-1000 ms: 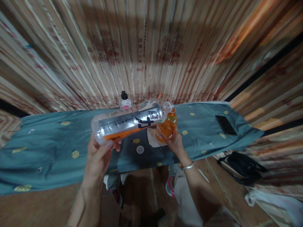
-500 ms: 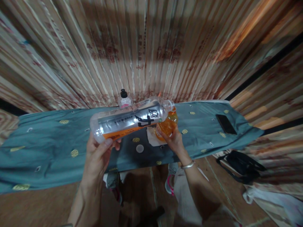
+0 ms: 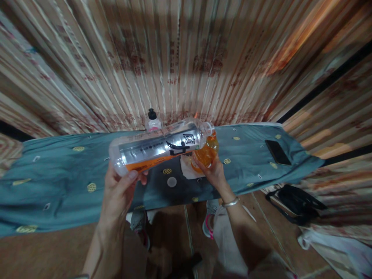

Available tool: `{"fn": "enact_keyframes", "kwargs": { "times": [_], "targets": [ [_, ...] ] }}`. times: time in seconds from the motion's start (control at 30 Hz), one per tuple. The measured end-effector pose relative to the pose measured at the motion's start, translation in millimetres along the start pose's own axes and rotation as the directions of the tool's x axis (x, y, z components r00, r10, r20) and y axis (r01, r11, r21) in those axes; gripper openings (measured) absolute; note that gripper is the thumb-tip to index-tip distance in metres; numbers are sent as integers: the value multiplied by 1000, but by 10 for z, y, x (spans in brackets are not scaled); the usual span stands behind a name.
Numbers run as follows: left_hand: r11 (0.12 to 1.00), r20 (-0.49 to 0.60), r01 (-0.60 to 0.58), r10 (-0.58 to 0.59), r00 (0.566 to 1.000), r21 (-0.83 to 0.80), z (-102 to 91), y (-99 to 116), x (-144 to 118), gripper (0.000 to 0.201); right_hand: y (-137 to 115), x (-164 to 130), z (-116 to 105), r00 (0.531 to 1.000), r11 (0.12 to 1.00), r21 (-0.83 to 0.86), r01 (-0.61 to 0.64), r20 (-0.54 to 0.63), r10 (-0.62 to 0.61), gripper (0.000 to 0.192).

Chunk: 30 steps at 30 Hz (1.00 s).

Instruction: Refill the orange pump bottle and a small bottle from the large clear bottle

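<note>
Before me: striped curtain (image 3: 186, 58) as backdrop, teal cloth-covered table (image 3: 58, 182), brown floor (image 3: 43, 252) beneath, dim warm light.

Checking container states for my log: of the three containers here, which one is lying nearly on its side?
The large clear bottle in the left hand. The orange-filled container in the right hand and the small black-capped bottle stand upright.

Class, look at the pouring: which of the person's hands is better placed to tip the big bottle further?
Probably the left hand: it grips the base of the big bottle, already tilted over the orange container. The right hand steadies that container.
</note>
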State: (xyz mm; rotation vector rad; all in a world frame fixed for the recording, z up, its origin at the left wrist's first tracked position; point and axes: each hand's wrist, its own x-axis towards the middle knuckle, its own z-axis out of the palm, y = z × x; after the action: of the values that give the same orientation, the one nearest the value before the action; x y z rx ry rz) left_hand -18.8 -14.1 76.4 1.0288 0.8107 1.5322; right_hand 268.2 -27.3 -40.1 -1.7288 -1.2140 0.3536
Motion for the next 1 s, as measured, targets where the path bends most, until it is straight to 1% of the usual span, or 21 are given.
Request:
{"fn": "enact_keyframes", "kwargs": {
  "times": [0.3, 0.47, 0.57, 0.73, 0.87, 1.0],
  "targets": [
    [1000, -3, 2, -2, 1000, 4, 18, 10, -7, 42, 12, 14, 2, 1000, 1000, -23, -12, -8, 11, 82],
    [1000, 4, 14, -14, 1000, 13, 27, 22, -14, 47, -22, 6, -19, 1000, 1000, -21, -6, 9, 6, 78],
    [1000, -1, 20, -20, 1000, 13, 27, 24, -11, 47, -30, 5, -23, 1000, 999, -28, -24, 8, 24, 80],
    [1000, -8, 23, -23, 1000, 7, 36, 30, -9, 46, -23, 5, -14, 1000, 1000, -19, -20, 10, 20, 75],
    [1000, -11, 28, -27, 1000, 11, 36, 25, -9, 47, -32, 6, -15, 1000, 1000, -17, -26, 11, 27, 78],
    [1000, -8, 18, -18, 1000, 13, 30, 20, -13, 52, -44, 11, -24, 999, 999, -7, -39, 16, 39, 77]
  ]
}}
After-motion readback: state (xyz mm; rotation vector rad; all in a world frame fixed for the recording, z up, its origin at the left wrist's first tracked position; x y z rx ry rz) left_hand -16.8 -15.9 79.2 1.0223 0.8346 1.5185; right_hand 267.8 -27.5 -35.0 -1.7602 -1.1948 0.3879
